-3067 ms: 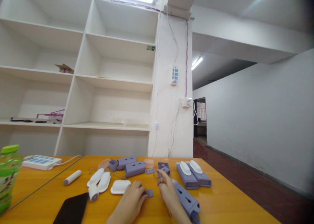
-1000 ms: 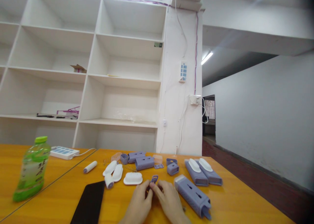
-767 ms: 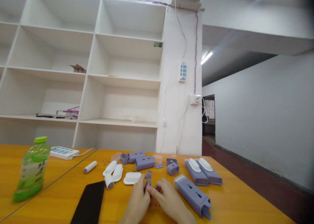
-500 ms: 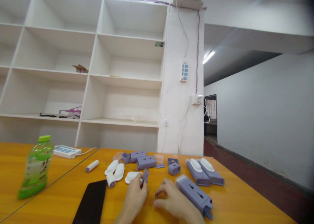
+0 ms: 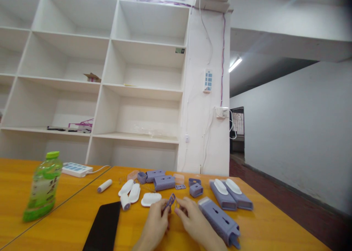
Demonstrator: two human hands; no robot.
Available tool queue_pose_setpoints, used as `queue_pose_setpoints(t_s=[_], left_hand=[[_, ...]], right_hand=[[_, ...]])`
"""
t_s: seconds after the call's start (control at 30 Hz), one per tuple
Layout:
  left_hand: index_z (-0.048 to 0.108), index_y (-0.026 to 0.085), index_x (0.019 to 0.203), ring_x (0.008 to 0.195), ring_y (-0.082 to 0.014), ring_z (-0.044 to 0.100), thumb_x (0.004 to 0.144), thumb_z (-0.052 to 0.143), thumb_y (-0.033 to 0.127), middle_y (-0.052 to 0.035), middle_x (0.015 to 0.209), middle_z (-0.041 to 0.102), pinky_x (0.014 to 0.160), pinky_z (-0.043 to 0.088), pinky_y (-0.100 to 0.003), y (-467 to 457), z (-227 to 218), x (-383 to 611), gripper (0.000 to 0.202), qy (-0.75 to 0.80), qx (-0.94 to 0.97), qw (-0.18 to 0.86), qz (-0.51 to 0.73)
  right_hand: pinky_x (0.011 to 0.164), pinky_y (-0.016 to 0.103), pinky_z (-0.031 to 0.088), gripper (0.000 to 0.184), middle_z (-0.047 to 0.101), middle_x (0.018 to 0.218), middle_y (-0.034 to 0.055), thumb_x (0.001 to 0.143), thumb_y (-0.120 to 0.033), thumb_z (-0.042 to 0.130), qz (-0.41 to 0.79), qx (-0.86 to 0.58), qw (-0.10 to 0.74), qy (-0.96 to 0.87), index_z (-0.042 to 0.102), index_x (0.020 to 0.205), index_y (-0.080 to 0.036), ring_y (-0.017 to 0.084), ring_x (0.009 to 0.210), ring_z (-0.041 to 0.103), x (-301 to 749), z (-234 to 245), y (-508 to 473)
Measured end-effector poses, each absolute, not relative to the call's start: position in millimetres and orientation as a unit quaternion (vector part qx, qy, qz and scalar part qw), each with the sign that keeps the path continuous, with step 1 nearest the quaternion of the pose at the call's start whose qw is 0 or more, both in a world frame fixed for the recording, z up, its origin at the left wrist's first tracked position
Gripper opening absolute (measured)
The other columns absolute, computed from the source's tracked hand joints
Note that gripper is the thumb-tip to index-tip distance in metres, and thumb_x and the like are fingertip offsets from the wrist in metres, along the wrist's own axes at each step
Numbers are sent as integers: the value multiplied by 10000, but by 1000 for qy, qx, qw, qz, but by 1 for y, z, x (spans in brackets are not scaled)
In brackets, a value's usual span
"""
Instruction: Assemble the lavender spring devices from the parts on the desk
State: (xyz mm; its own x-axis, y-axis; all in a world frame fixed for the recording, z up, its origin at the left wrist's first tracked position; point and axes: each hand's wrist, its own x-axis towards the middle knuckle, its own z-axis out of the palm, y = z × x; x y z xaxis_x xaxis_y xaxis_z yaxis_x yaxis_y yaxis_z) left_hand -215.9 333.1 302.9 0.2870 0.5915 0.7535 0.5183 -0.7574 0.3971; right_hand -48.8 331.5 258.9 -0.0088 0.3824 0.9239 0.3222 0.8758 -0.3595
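Observation:
My left hand point(image 5: 157, 218) pinches a small purple plastic plate with cut-outs point(image 5: 170, 202), tilted upright above the table. Close beside it, my right hand point(image 5: 191, 217) has thumb and fingers closed on a small thin spring point(image 5: 176, 204), blurred and partly hidden by the fingertips. The two hands nearly meet. Just beyond my left hand lies a white oval cap point(image 5: 151, 199). To the right of my right hand, a long purple plastic housing point(image 5: 219, 219) with two slots lies on its side. Another small purple plate point(image 5: 180, 186) lies farther back.
On the orange table point(image 5: 137, 229) are a black phone point(image 5: 103, 227), a green bottle point(image 5: 44, 188), a power strip point(image 5: 77, 169) and a white roller point(image 5: 105, 185). Purple housings point(image 5: 164, 182), a purple block point(image 5: 196, 189) and two capped housings point(image 5: 231, 195) lie behind my hands.
My hands have come together. The purple plate in my left hand has shifted right and tilted, and my right hand has moved up toward it with the spring. The view has shifted slightly.

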Motion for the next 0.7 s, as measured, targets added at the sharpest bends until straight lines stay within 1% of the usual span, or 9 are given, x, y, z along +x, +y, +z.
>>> queue_pose_setpoints(t_s=[0.07, 0.2, 0.23, 0.33, 0.4, 0.5, 0.6, 0.7], left_hand=[[639, 141, 972, 398, -134, 505, 876, 495, 626, 29, 586, 561, 382, 406, -237, 335, 302, -216, 515, 343, 802, 45, 488], [661, 131, 1012, 410, -133, 518, 893, 486, 616, 3, 634, 605, 386, 409, -235, 334, 299, -215, 529, 332, 807, 50, 485], [670, 132, 1024, 412, -135, 521, 900, 484, 606, -4, 645, 617, 388, 412, -237, 333, 299, -215, 524, 330, 810, 49, 483], [707, 142, 1040, 448, -152, 549, 921, 500, 544, -22, 646, 648, 429, 437, -248, 327, 299, -214, 468, 320, 818, 35, 477], [730, 155, 1055, 528, -183, 599, 934, 513, 481, -39, 659, 680, 510, 482, -269, 322, 299, -213, 409, 312, 822, 17, 476], [752, 174, 1076, 728, -240, 674, 944, 509, 386, -77, 777, 746, 700, 537, -323, 316, 302, -214, 349, 299, 829, -16, 473], [761, 186, 1102, 954, -282, 682, 935, 507, 309, -112, 1004, 774, 893, 516, -373, 313, 303, -215, 328, 289, 836, -49, 464], [751, 188, 1148, 1048, -306, 658, 942, 498, 289, -131, 1135, 758, 975, 475, -416, 313, 302, -217, 341, 290, 839, -76, 455]], right_hand=[[834, 315, 470, 254, 705, 945, 54, 904, -281, 596, 27, -257, 665, -700, 705, 1120, -204, 241, 893, 649, -50, 258, 336], [750, 289, 477, 137, 707, 867, 40, 858, -259, 637, 34, -262, 668, -696, 703, 961, -199, 234, 843, 655, -55, 257, 343], [749, 287, 478, 132, 709, 869, 39, 857, -254, 635, 33, -259, 667, -698, 708, 954, -202, 232, 844, 656, -56, 257, 342], [780, 301, 484, 181, 709, 922, 50, 885, -253, 602, 27, -247, 666, -704, 719, 1011, -200, 231, 866, 652, -58, 257, 338], [808, 320, 482, 200, 701, 951, 62, 905, -268, 585, 20, -243, 667, -704, 716, 1035, -191, 239, 887, 644, -59, 257, 335], [827, 337, 473, 195, 695, 953, 66, 925, -279, 567, 12, -238, 667, -705, 711, 1022, -190, 247, 891, 635, -58, 257, 330], [845, 330, 466, 181, 705, 977, 60, 945, -265, 537, 11, -232, 667, -708, 700, 999, -205, 246, 917, 638, -58, 257, 328], [852, 318, 455, 161, 711, 982, 54, 952, -245, 515, 8, -227, 667, -709, 673, 938, -215, 243, 940, 637, -59, 257, 328]])
